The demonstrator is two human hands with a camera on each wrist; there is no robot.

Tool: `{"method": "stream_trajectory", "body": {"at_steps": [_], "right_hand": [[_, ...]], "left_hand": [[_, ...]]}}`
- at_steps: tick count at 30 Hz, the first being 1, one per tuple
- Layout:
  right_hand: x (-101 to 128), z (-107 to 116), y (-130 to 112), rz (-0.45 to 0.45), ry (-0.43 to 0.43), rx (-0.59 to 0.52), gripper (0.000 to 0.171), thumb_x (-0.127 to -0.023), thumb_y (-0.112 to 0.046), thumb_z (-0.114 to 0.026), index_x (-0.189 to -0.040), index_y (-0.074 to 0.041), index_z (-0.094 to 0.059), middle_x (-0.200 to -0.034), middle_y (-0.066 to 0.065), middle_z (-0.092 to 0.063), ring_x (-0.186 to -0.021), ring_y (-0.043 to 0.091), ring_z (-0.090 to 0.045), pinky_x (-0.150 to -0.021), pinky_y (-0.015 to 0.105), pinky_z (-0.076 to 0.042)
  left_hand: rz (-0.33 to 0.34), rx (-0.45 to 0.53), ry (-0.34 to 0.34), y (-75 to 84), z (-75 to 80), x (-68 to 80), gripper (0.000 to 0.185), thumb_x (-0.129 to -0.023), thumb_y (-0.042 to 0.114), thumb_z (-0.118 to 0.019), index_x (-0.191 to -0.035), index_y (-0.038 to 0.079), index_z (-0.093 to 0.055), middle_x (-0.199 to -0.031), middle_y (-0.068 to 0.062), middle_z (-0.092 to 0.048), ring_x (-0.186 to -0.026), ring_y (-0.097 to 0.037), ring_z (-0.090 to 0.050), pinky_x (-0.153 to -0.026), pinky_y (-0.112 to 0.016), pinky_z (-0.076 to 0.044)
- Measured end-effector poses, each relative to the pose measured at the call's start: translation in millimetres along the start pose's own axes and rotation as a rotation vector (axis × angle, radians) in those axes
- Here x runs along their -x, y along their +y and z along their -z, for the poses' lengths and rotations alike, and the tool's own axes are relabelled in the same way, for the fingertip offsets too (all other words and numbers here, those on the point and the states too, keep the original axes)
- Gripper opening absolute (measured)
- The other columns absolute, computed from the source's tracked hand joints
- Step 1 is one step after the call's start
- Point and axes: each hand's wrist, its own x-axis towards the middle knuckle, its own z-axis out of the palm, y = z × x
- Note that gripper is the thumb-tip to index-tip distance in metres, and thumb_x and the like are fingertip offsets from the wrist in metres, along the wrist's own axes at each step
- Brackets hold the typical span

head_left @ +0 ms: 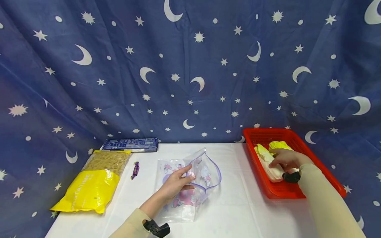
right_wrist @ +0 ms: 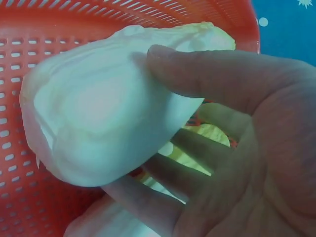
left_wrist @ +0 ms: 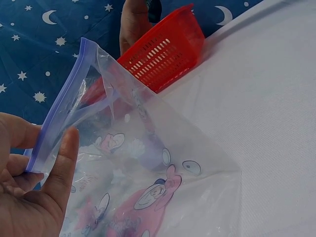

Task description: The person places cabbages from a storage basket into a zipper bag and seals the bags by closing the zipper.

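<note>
My left hand [head_left: 176,185] pinches the purple zip edge of a clear zip bag [head_left: 178,208] with pink cartoon prints. The bag's mouth gapes toward the right, and its lower part spreads over the white table. In the left wrist view, the thumb and fingers of my left hand [left_wrist: 42,202] lie on either side of the zip edge. Inside a red basket, my right hand [right_wrist: 261,133] holds a pale napa cabbage [right_wrist: 94,108], thumb on top and fingers along its lower side. A second napa cabbage [head_left: 279,144] with yellow leaf tips lies beside it.
The red perforated basket [head_left: 322,172] stands at the right of the white table [head_left: 235,211]. At the left lie a yellow pasta bag [head_left: 89,191], a purple wrapped candy [head_left: 135,170] and a dark blue packet [head_left: 129,144]. A blue star-and-moon curtain [head_left: 190,66] hangs behind.
</note>
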Motion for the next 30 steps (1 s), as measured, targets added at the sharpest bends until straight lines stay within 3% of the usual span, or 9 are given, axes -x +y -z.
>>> {"method": "stream_trajectory", "body": {"at_steps": [4, 7, 12, 17, 23, 30], "right_hand": [[1, -1, -2, -0.017, 0.020, 0.033, 0.094, -0.088, -0.022, -0.079, -0.153, 0.015, -0.022, -0.147, 0.039, -0.032, -0.123, 0.048, -0.047, -0.097, 0.055, -0.056], [0, -2, -4, -0.042, 0.026, 0.023, 0.094, -0.088, -0.023, -0.080, -0.152, 0.016, -0.023, -0.144, 0.036, -0.037, -0.120, 0.045, -0.048, -0.097, 0.054, -0.056], [-1, -3, -4, -0.077, 0.031, 0.007, 0.096, -0.087, -0.025, -0.081, -0.155, 0.010, -0.024, -0.147, 0.037, -0.032, -0.122, 0.047, -0.044, -0.096, 0.053, -0.056], [-2, -5, -5, -0.092, 0.024, 0.035, 0.097, -0.088, -0.028, -0.080, -0.156, 0.009, -0.022, -0.146, 0.037, -0.034, -0.116, 0.043, -0.050, -0.092, 0.049, -0.059], [0, -8, -8, -0.103, 0.018, 0.039, 0.098, -0.088, -0.031, -0.080, -0.156, 0.009, -0.022, -0.143, 0.035, -0.039, -0.116, 0.042, -0.050, -0.093, 0.049, -0.058], [0, -10, -11, -0.086, 0.012, 0.055, 0.097, -0.091, -0.031, -0.077, -0.154, 0.014, -0.020, -0.144, 0.037, -0.038, -0.116, 0.043, -0.051, -0.096, 0.051, -0.055]], "left_hand": [[0.005, -0.006, -0.002, 0.7, 0.0, 0.5, 0.067, -0.102, 0.015, -0.064, -0.159, 0.002, -0.032, -0.160, -0.030, -0.027, -0.088, -0.022, -0.069, -0.092, -0.042, -0.060], [0.004, 0.001, -0.003, 0.3, -0.1, 0.1, 0.067, -0.102, 0.015, -0.064, -0.159, 0.002, -0.031, -0.162, -0.030, -0.024, -0.087, -0.021, -0.070, -0.091, -0.039, -0.060], [0.001, 0.003, -0.003, 0.3, -0.7, -0.6, 0.068, -0.102, 0.014, -0.064, -0.159, 0.002, -0.032, -0.160, -0.030, -0.026, -0.086, -0.018, -0.069, -0.087, -0.035, -0.061], [0.003, 0.002, -0.004, -0.8, -0.7, -1.0, 0.068, -0.101, 0.014, -0.065, -0.160, 0.003, -0.032, -0.156, -0.028, -0.033, -0.086, -0.018, -0.068, -0.087, -0.034, -0.062], [0.011, 0.000, -0.001, -2.2, -0.5, -1.0, 0.069, -0.101, 0.014, -0.066, -0.160, 0.004, -0.032, -0.147, -0.028, -0.042, -0.085, -0.019, -0.069, -0.090, -0.039, -0.061], [0.021, -0.011, 0.004, -1.8, 0.1, -1.4, 0.067, -0.101, 0.015, -0.065, -0.160, 0.006, -0.033, -0.152, -0.027, -0.039, -0.085, -0.020, -0.070, -0.093, -0.046, -0.059]]}}
